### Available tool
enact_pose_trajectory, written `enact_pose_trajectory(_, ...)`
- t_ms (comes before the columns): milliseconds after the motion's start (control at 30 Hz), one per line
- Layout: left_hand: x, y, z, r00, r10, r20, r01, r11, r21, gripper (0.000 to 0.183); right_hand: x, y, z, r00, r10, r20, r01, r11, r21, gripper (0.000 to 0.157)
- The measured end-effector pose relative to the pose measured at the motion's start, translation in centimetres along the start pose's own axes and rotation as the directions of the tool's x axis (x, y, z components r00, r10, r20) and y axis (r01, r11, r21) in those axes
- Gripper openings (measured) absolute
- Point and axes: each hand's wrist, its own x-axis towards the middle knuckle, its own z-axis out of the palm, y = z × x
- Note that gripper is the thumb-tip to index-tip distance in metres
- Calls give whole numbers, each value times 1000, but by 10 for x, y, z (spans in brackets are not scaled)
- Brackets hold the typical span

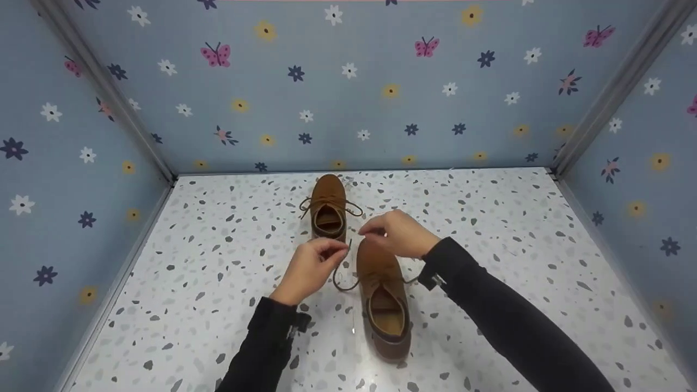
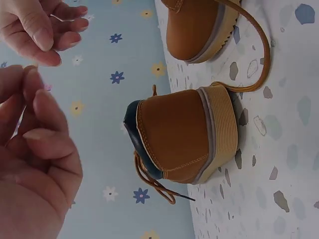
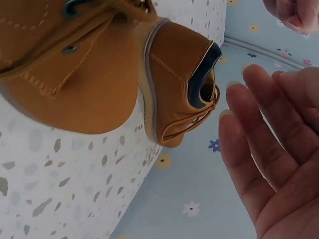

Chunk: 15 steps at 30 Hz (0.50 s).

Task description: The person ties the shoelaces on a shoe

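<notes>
A brown lace-up shoe (image 1: 389, 326) stands upright on the floor, toe pointing away. One of its shoelaces (image 1: 344, 289) loops out at the left and rises to my left hand (image 1: 311, 268), which pinches it near the tip between thumb and forefinger. My right hand (image 1: 400, 233) hovers over the toe, fingers loosely bent, with nothing seen in them; in the right wrist view the right-hand fingers (image 3: 264, 134) are relaxed. The near shoe's other lace (image 1: 412, 280) trails right, partly hidden by the sleeve. Beyond my left hand stands the matching shoe (image 1: 328, 188), its laces (image 1: 354, 208) tied in a bow.
Both shoes rest on a white speckled floor (image 1: 228, 305). A blue flowered panel (image 1: 348, 109) rises behind it, with similar panels at the left (image 1: 65, 179) and right (image 1: 648, 179). Grey metal strips run along the corners.
</notes>
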Motion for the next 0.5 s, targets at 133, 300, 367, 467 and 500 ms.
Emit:
enact_pose_trajectory(133,4,-2,13,984,28,176,-40,997,63,16,-18,18,-5,998,55,23,-54,998,-13,16)
enact_pose_trajectory(300,8,-6,29,954,15,301,-55,991,125,19,-47,40,1,991,107,82,-104,994,-37,14)
enact_pose_trajectory(367,9,-7,34,943,-6,334,-41,990,133,20,-58,46,8,986,115,117,-110,993,-49,15)
enact_pose_trajectory(467,10,-10,40,934,-22,356,-24,992,123,19,-72,54,21,977,151,153,-140,987,-75,20)
enact_pose_trajectory(500,10,-11,42,935,-18,355,-25,993,116,18,-76,55,25,973,168,155,-156,984,-90,21)
